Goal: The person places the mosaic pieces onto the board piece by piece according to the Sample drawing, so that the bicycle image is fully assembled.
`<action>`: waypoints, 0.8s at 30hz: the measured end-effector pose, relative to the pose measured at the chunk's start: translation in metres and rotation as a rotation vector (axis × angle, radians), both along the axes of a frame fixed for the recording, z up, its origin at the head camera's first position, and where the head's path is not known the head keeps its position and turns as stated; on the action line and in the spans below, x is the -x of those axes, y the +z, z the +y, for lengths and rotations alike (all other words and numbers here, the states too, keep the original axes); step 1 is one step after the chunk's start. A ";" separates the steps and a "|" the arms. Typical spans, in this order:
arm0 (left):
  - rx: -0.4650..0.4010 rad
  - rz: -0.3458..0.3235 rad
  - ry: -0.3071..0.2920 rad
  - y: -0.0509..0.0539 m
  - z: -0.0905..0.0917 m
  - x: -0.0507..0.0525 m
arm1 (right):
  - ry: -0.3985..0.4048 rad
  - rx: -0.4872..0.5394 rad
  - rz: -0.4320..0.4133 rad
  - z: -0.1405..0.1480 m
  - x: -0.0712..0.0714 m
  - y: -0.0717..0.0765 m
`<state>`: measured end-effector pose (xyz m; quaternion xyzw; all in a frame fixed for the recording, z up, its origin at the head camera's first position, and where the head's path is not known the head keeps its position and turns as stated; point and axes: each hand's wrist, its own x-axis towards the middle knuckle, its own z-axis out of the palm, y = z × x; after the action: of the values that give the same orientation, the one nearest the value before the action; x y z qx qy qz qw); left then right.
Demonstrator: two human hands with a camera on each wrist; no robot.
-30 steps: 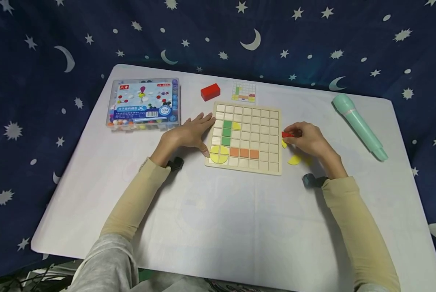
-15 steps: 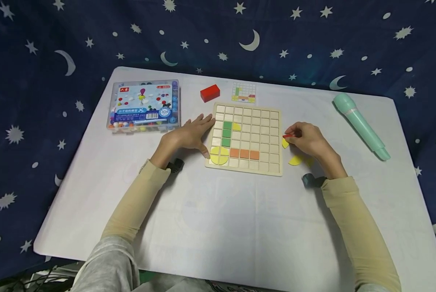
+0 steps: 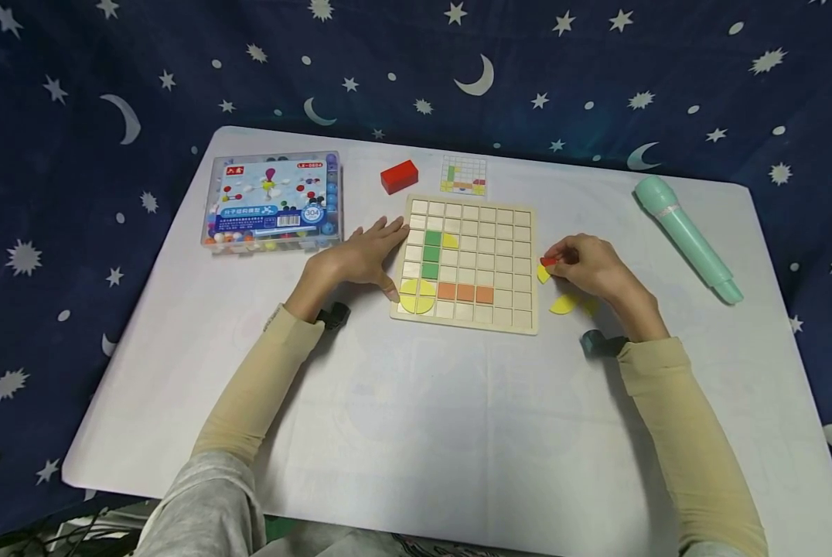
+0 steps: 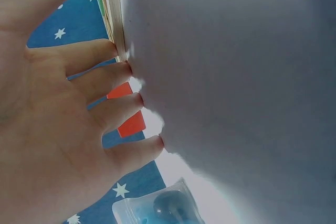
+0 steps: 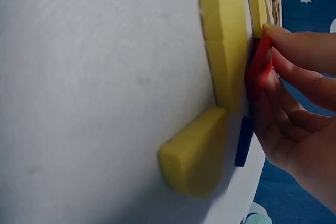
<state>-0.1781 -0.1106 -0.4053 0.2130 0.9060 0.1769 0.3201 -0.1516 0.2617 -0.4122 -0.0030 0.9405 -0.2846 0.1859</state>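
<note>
In the head view, my left hand (image 3: 356, 255) lies with fingers spread, its fingertips and thumb touching the left edge of a wooden grid board (image 3: 487, 246). Green squares (image 3: 431, 254), orange squares (image 3: 465, 293), a yellow quarter piece (image 3: 450, 241) and a yellow circle of quarters (image 3: 417, 296) fill some cells. Right of the board, my right hand (image 3: 590, 264) pinches a small flat red piece (image 5: 261, 64) between thumb and fingers; the fingers partly cover it. Near it on the table are yellow pieces (image 5: 191, 153) and a dark blue piece (image 5: 243, 141).
Behind the board lie a red block (image 3: 398, 177) and a small pattern card (image 3: 464, 175). A clear box of colored beads (image 3: 272, 238) stands at back left. On the right is a mint-green microphone-shaped object (image 3: 687, 238). A starry cloth (image 3: 388, 46) hangs behind the table.
The red piece has turned a little in my right fingers, showing thin and then broader again. That hand stays beside the board, and my left hand keeps its place.
</note>
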 end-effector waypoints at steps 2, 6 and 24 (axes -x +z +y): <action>0.001 -0.001 0.001 0.000 0.000 0.000 | 0.000 -0.001 -0.006 0.002 0.000 0.000; 0.001 0.000 0.000 -0.001 0.000 0.000 | -0.017 0.003 -0.025 0.004 0.000 0.000; 0.000 0.018 -0.012 -0.001 -0.001 -0.001 | 0.027 0.031 -0.028 0.012 -0.002 -0.001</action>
<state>-0.1768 -0.1113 -0.4062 0.2201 0.9076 0.1730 0.3130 -0.1498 0.2739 -0.4129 -0.0146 0.9332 -0.2966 0.2025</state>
